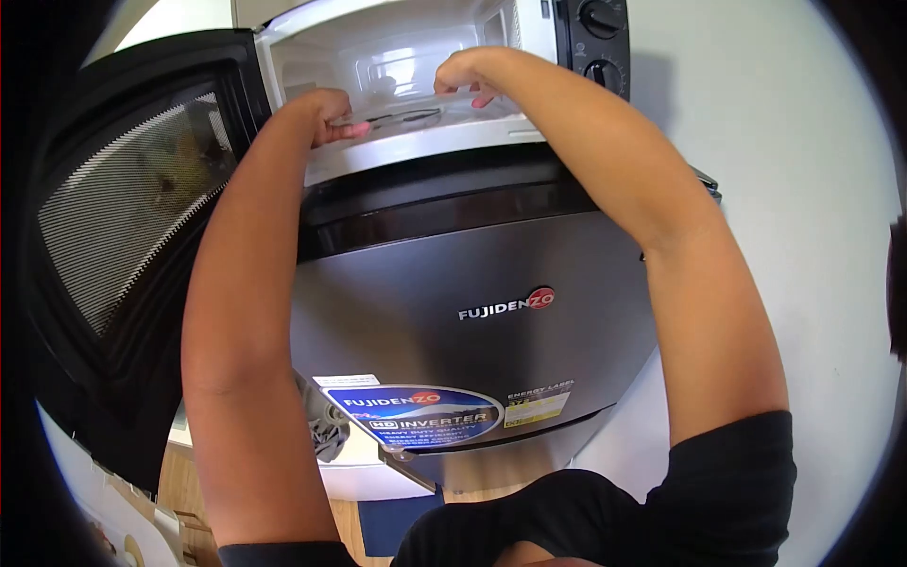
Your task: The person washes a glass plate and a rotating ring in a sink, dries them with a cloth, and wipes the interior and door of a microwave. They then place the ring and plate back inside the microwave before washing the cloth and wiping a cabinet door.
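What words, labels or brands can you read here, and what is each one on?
"FUJIDENZO": logo on the fridge door.
"FUJIDENZO": blue sticker.
"HD INVERTER": same sticker.
"HEAVY DUTY QUALITY": same sticker.
"ENERGY EFFICIENT": same sticker.
"SUPERIOR COOLING PERFORMANCE": same sticker.
"ENERGY LABEL": yellow-and-white label; its remaining print is too small.
Too small to read: white strip and microwave control panel markings.

the person's top (590, 510) is black, with short sleeves (732, 477) (black too) ending above the elbows (675, 227).

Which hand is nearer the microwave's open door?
Left. The left hand is by the hinge side of the door; the right hand is farther across, toward the control dials.
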Demonstrator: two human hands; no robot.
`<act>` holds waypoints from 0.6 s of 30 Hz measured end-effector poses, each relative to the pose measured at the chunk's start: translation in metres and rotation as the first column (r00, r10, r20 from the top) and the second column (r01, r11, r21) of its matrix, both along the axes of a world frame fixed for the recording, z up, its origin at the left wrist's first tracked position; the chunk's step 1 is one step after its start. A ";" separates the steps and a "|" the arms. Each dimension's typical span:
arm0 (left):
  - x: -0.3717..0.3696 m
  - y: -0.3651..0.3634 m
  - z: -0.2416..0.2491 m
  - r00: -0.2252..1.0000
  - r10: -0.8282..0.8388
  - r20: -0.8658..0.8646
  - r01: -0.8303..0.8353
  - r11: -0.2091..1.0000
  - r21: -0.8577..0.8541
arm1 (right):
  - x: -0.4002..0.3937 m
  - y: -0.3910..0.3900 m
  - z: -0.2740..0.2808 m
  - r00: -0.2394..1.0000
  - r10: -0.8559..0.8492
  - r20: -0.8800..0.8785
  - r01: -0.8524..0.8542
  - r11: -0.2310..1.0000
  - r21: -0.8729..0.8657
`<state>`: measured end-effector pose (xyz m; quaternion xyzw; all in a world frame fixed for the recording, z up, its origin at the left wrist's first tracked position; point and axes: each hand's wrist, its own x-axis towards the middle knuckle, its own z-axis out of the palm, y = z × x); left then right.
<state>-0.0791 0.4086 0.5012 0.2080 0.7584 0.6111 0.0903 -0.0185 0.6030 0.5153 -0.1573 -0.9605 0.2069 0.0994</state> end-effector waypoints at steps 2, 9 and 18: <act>-0.003 -0.002 -0.007 0.998 0.038 -0.049 -0.040 0.998 -0.046 | -0.004 -0.001 -0.001 0.999 -0.045 0.007 0.045 0.998 -0.038; -0.024 0.001 -0.010 0.993 0.045 -0.113 -0.073 0.965 -0.251 | 0.009 -0.005 -0.002 1.000 -0.017 -0.020 0.015 0.997 -0.081; -0.007 0.000 -0.009 0.978 0.070 -0.198 -0.143 0.914 -0.381 | 0.022 -0.011 -0.001 0.997 -0.071 0.031 0.070 0.997 0.011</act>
